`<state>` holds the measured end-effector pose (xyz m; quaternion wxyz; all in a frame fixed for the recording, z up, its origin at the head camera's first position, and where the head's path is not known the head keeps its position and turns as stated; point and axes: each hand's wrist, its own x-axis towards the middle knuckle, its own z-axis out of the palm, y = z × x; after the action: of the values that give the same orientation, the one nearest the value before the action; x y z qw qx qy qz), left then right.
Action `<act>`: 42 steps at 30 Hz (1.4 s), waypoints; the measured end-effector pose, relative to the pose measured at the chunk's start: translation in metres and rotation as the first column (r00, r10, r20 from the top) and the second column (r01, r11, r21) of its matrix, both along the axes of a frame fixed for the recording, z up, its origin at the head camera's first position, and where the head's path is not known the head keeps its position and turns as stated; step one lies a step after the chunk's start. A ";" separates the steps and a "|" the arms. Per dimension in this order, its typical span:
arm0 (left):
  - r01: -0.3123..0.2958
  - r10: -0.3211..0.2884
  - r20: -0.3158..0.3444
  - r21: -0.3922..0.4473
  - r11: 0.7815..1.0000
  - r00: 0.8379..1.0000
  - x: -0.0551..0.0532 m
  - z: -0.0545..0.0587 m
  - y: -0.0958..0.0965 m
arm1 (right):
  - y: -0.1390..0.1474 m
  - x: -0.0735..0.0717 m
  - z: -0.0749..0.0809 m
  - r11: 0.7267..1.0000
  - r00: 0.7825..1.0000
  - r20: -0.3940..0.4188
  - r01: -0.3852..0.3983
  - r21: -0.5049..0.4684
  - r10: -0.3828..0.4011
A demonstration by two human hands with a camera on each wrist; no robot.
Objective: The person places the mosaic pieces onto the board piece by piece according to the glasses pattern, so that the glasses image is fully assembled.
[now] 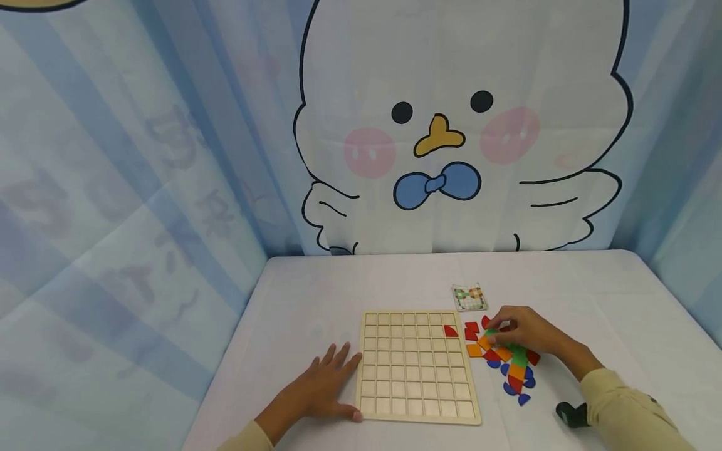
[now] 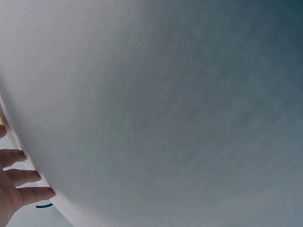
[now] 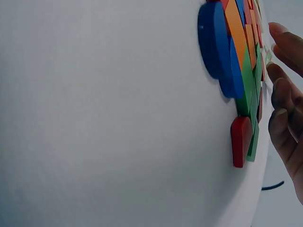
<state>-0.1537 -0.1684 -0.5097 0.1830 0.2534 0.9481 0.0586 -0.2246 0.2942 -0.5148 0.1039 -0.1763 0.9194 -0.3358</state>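
My left hand (image 1: 324,387) lies with spread fingers on the table, thumb and fingertips right at the left edge of the wooden grid board (image 1: 417,420). In the left wrist view only the fingers (image 2: 29,177) show, at the lower left. One red quarter-circle piece (image 1: 450,331) sits in a board cell near the upper right. Over the pile of colored pieces (image 1: 517,354) right of the board is my right hand (image 1: 527,330), fingers bent and a gap between thumb and forefinger. The right wrist view shows its fingertips (image 3: 280,87) above green pieces (image 3: 245,87), with no piece visible between them.
A small patterned card (image 1: 470,297) lies behind the board's upper right corner. Blue rounded pieces (image 3: 213,40) lie at the pile's near side. A dark object (image 1: 571,414) is beside the right sleeve. A printed curtain (image 1: 564,219) stands behind the white table (image 1: 316,294).
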 end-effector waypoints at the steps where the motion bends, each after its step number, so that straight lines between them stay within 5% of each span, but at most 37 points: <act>1: 0.001 -0.001 -0.001 0.001 1.000 1.000 0.000 0.000 0.000 | -0.002 0.000 -0.001 1.000 1.000 -0.013 -0.018 -0.003 0.018; 8: -0.002 0.002 -0.006 0.000 1.000 1.000 0.001 0.005 0.001 | -0.011 0.000 -0.001 0.994 0.993 -0.061 -0.094 0.054 0.097; 22: 0.010 -0.010 -0.018 -0.009 1.000 1.000 -0.003 -0.002 -0.001 | -0.019 0.001 0.002 0.990 0.999 0.008 -0.053 0.134 0.052; 42: 0.013 -0.013 0.000 -0.001 1.000 1.000 -0.002 -0.003 -0.001 | -0.020 0.007 0.004 0.995 0.994 0.081 -0.075 0.063 0.070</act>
<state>-0.1560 -0.1694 -0.5128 0.1836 0.2593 0.9465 0.0571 -0.2181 0.2743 -0.5107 0.1579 -0.1926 0.9182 -0.3080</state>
